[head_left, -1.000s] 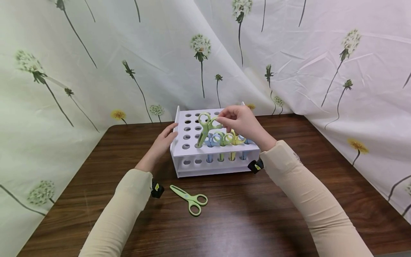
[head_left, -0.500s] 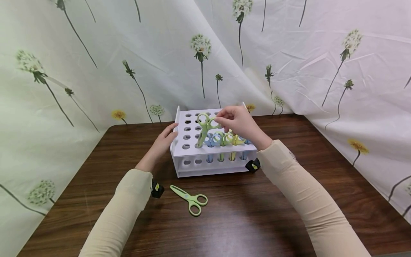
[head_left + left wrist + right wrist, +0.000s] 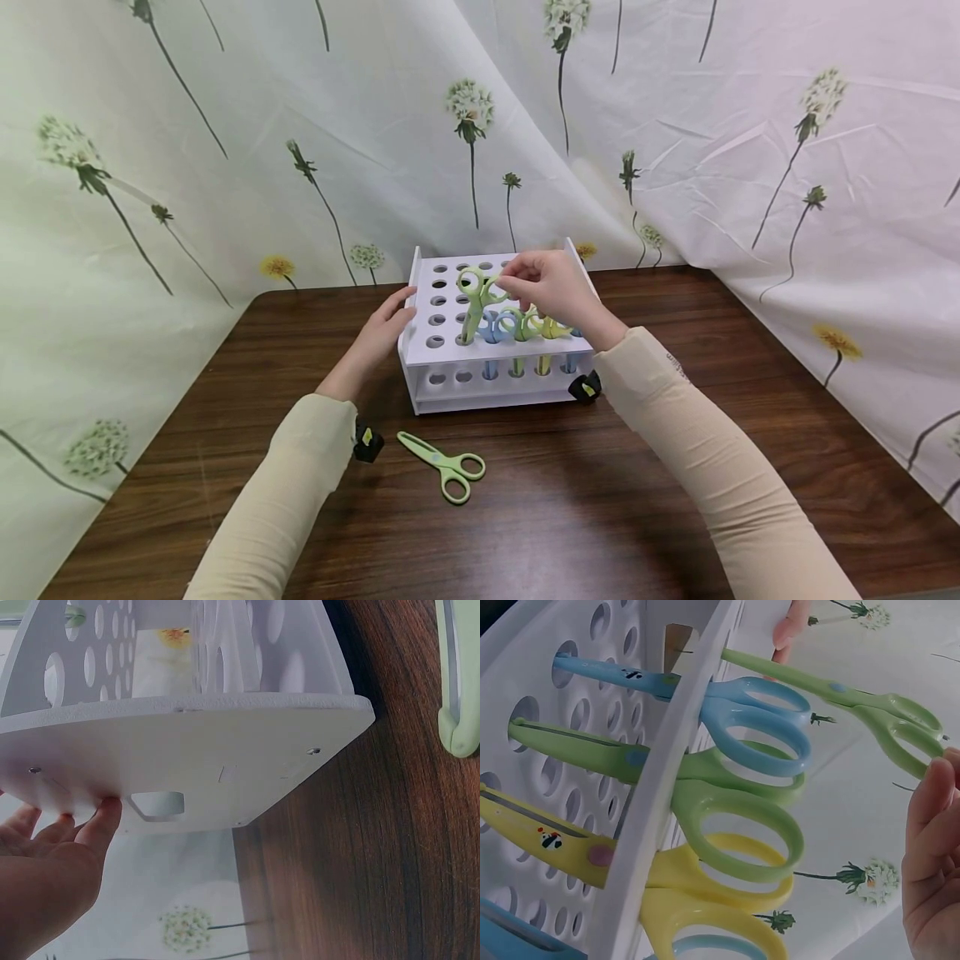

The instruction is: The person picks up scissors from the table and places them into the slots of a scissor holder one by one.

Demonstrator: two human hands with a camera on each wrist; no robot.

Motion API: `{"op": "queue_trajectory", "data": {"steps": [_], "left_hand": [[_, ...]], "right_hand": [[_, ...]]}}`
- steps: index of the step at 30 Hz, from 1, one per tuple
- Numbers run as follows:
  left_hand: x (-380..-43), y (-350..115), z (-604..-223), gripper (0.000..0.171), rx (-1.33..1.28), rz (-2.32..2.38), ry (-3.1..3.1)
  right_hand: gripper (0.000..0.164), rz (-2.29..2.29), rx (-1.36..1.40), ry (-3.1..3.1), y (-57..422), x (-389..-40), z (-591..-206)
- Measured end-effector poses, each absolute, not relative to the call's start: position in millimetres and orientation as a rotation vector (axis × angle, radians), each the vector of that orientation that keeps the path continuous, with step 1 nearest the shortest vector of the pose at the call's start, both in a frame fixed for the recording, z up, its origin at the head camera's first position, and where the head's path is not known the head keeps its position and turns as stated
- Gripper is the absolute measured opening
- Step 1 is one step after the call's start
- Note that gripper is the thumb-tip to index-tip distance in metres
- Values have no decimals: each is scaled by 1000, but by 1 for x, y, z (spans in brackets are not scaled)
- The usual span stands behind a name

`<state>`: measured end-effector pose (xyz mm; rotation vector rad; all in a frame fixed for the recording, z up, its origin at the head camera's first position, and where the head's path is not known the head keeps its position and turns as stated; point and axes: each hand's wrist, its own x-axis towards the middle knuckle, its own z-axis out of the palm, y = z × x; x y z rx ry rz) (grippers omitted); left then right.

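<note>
My right hand (image 3: 551,287) pinches one handle ring of light green scissors (image 3: 474,310), held upright with the tip at a front-row hole of a white rack (image 3: 450,357). In the right wrist view these scissors (image 3: 832,691) show their tip right at the top board. To their right, blue scissors (image 3: 757,739), green scissors (image 3: 739,829) and yellow scissors (image 3: 562,844) stand through the holes, with another blue pair beyond. My left hand (image 3: 378,333) rests its fingertips against the rack's left side panel (image 3: 247,742).
Another pair of green scissors (image 3: 442,461) lies flat on the dark wooden table (image 3: 570,508), in front of the rack. Behind the table hangs a white cloth (image 3: 360,108) with a dandelion print.
My right hand has shifted slightly left and down with the green scissors, which now stand a bit more upright at the hole. The left hand and the rack have stayed put.
</note>
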<state>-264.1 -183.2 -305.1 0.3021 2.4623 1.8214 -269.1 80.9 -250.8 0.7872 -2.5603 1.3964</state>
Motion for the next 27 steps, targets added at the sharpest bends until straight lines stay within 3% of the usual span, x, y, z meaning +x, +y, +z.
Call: {"op": "queue_trajectory", "data": {"steps": [6, 14, 27], "left_hand": [[-262, -183, -305, 48, 283, 1817, 2466], [-285, -194, -329, 49, 309, 1803, 2509], [-274, -190, -316, 49, 283, 1840, 2445]], "right_hand": [[15, 1429, 809, -2562, 77, -271, -255], [12, 1439, 789, -2578, 72, -273, -258], [15, 1410, 756, -2631, 61, -272, -263]]}}
